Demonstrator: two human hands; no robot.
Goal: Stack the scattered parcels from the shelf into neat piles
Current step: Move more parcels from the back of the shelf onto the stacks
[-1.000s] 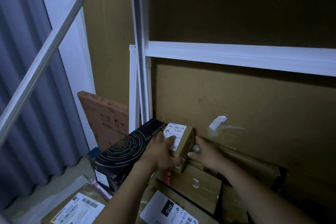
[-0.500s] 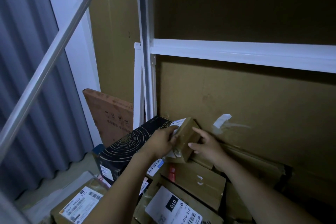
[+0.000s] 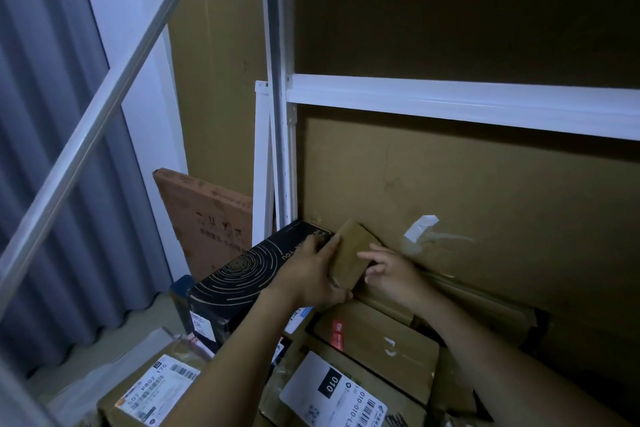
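Observation:
A small brown cardboard parcel (image 3: 353,253) is tilted up between my two hands, its plain side facing me. My left hand (image 3: 311,270) grips its left side, fingers along the edge and thumb underneath. My right hand (image 3: 391,270) holds its right side with curled fingers. The parcel sits beside a long black box with gold rings (image 3: 249,274). Below lie a brown parcel with a red sticker (image 3: 381,340) and a labelled parcel marked 010 (image 3: 329,392).
White shelf uprights (image 3: 277,149) and a crossbeam (image 3: 450,104) frame a large cardboard backing (image 3: 485,201). A reddish flat carton (image 3: 207,218) leans at the left. Another labelled parcel (image 3: 156,392) lies bottom left, next to a grey curtain (image 3: 52,184).
The small parcel has been turned over between my hands; its white label, facing me earlier, no longer shows. Both hands kept hold of it.

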